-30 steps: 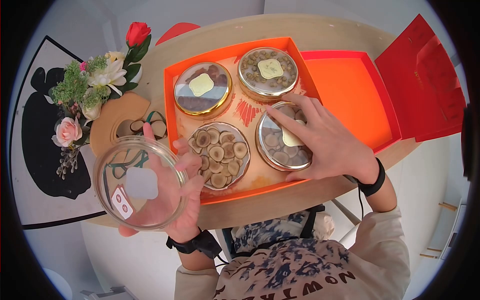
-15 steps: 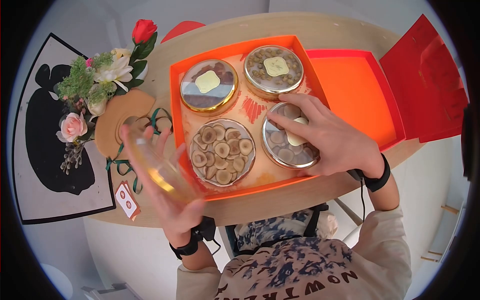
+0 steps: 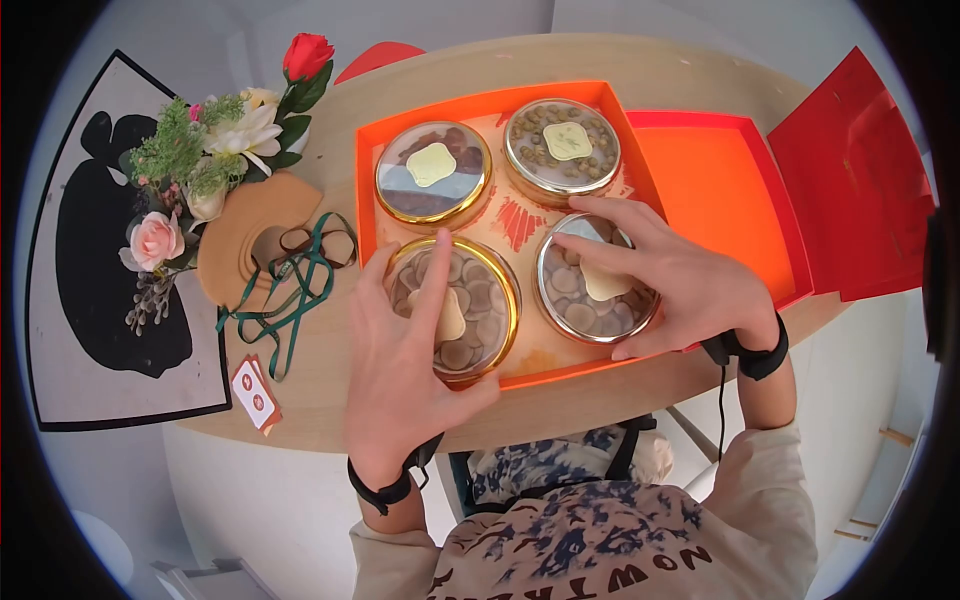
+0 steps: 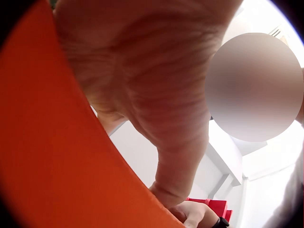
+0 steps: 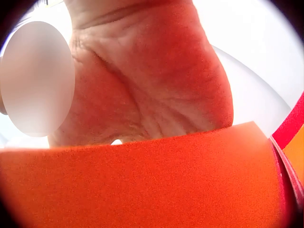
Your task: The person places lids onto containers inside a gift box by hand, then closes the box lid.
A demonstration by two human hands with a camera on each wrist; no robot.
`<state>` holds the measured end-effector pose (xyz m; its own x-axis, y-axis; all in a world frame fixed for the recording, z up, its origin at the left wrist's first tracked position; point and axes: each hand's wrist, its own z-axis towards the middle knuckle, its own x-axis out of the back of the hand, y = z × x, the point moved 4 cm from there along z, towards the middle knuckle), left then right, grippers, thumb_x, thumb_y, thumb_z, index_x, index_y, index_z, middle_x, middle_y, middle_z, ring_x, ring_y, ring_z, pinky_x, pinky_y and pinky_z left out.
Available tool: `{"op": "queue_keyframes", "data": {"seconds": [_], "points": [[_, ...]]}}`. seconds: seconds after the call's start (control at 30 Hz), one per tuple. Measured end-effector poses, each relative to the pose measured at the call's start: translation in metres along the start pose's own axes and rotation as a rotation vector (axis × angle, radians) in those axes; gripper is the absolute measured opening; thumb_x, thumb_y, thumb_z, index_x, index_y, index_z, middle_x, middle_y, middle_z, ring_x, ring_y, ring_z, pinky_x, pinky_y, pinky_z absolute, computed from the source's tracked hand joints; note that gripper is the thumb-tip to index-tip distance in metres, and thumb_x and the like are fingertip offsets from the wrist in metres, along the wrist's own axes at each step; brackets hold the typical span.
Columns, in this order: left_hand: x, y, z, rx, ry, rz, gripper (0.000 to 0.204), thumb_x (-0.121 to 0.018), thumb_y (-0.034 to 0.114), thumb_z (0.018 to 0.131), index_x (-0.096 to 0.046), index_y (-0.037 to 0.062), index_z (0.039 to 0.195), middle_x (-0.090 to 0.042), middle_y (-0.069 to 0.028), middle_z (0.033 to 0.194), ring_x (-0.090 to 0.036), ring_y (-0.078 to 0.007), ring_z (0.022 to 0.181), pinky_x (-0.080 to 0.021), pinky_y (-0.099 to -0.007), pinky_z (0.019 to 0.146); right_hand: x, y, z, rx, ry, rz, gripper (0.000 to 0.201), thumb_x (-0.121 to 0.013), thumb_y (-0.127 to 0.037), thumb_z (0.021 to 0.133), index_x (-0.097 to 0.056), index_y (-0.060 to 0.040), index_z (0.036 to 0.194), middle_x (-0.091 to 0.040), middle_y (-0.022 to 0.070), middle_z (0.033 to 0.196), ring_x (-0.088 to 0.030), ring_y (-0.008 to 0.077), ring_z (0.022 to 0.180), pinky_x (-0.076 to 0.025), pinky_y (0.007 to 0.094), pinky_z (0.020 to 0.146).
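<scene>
Nearest me, the left hand (image 3: 405,355) lies spread flat on the lid (image 3: 455,300) of the front-left tin in the orange box (image 3: 520,225), fingers straight, thumb hooked at the tin's near edge. Just right of it in the box, the right hand (image 3: 670,285) rests splayed wide over the front-right tin (image 3: 590,285). Behind these, two more lidded tins (image 3: 433,183) sit at the back of the box. Left of the box lie a green ribbon (image 3: 290,290) and flowers (image 3: 215,150); right of it, the red box lid (image 3: 850,180).
</scene>
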<state>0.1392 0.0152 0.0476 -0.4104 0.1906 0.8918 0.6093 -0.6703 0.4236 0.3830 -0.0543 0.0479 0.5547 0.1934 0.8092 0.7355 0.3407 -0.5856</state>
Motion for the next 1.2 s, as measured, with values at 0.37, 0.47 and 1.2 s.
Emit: {"op": "queue_keyframes", "data": {"seconds": [0.37, 0.47, 1.2], "points": [[-0.008, -0.001, 0.007, -0.007, -0.044, -0.064, 0.108, -0.079, 0.026, 0.056, -0.036, 0.0153, 0.154, -0.031, -0.0308, 0.143, -0.033, -0.0484, 0.132, -0.036, -0.0519, 0.109, -0.003, 0.003, -0.002, -0.052, 0.063, -0.016, 0.096, -0.088, -0.032, 0.062, -0.047, -0.0151, 0.148, -0.033, 0.0195, 0.153, -0.039, 0.0406, 0.135, -0.037, 0.0469, 0.111], [-0.009, -0.003, 0.007, -0.02, -0.061, -0.075, 0.106, -0.079, 0.026, 0.056, -0.037, 0.0148, 0.153, -0.031, -0.0306, 0.143, -0.033, -0.0483, 0.133, -0.037, -0.0512, 0.108, -0.004, 0.004, -0.003, -0.062, 0.074, -0.012, 0.095, -0.088, -0.032, 0.062, -0.048, -0.0148, 0.147, -0.033, 0.0194, 0.152, -0.039, 0.0404, 0.135, -0.037, 0.047, 0.111], [-0.017, 0.0, 0.011, 0.04, -0.083, -0.005, 0.103, -0.082, 0.033, 0.059, -0.04, 0.0141, 0.151, -0.034, -0.0275, 0.14, -0.037, -0.0464, 0.127, -0.037, -0.0513, 0.107, -0.002, 0.003, -0.003, -0.043, 0.098, -0.029, 0.089, -0.088, -0.034, 0.064, -0.051, -0.0118, 0.143, -0.038, 0.0199, 0.149, -0.041, 0.041, 0.133, -0.04, 0.0465, 0.11]]}}
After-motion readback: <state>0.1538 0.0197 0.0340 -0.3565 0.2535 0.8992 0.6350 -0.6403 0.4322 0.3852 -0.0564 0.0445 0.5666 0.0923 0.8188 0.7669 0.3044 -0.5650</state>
